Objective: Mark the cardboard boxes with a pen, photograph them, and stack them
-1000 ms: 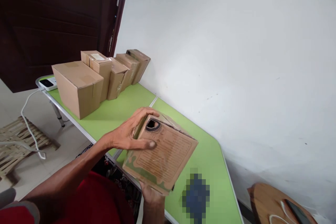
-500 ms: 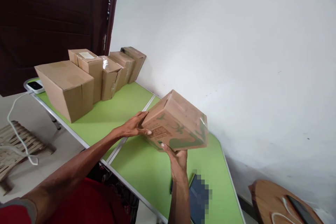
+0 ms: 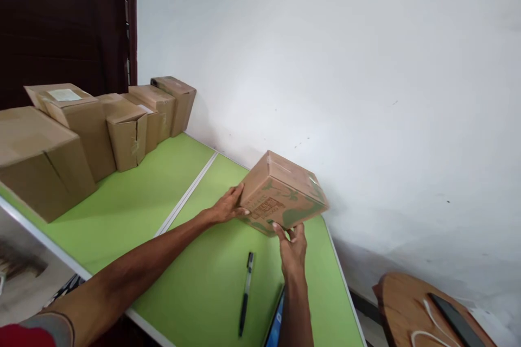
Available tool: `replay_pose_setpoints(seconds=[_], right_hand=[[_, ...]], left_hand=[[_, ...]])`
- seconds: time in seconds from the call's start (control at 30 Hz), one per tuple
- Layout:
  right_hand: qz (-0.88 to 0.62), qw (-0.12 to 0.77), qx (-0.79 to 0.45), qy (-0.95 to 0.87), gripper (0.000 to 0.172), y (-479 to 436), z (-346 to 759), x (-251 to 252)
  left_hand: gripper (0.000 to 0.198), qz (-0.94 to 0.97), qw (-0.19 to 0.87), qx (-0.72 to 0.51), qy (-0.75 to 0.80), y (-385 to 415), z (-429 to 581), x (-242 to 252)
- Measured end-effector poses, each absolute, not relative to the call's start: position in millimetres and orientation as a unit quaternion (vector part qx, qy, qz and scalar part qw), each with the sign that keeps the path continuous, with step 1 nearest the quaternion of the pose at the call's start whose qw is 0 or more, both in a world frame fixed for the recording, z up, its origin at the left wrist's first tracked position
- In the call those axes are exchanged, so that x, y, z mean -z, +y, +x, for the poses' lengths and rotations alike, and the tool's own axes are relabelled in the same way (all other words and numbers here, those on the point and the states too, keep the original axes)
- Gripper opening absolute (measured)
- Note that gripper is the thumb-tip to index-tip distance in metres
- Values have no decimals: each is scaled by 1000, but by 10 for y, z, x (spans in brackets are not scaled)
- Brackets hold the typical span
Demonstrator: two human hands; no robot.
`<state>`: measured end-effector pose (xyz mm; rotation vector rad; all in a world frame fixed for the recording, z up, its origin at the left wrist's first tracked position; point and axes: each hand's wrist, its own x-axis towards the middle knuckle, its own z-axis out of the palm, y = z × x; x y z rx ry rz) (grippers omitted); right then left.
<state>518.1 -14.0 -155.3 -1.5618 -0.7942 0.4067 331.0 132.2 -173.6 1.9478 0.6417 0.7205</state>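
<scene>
Both of my hands are on a brown cardboard box [image 3: 285, 195] with green print, tilted over the far part of the green folding table [image 3: 203, 276], close to the wall. My left hand [image 3: 228, 206] grips its left side, thumb on the printed face. Under the lower front edge, my right hand [image 3: 292, 244] holds it with the thumb on the front and the fingers partly hidden beneath. Whether the box's underside touches the table I cannot tell. Nearer me lie a pen [image 3: 246, 293] and a dark-edged device with a lit screen [image 3: 275, 322], partly covered by my right forearm.
Several cardboard boxes stand in a row at the left, among them a large plain one [image 3: 44, 168] and a far one [image 3: 177, 100] by the white wall [image 3: 325, 54]. A wooden stool [image 3: 401, 303] at the lower right bears a dark device [image 3: 456, 317] and a white cable.
My hands have carried the box farther out toward the wall, still gripping it. The view has turned to the right, and the pen has come fully into sight.
</scene>
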Motion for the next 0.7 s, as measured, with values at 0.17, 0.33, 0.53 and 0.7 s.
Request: replay_pose_setpoints(seconds=[0.17,0.33,0.53,0.7], right_hand=[[-742,603,-89,-280,75,-336,5788,1685],[-767,584,-48,-263,67,-111,6288,1836],[-789,563,-26,-247,61,331,6708,1991],[-813,527,-8,-245,52,497,6798,1968]], left_hand=[[96,797,486,-239,267,1234,4058,1786],[81,799,476,-211,300,1407,4558,1764],[39,800,461,-192,331,1755,4910,1630],[40,781,488,-158,356,1887,4973,1501]])
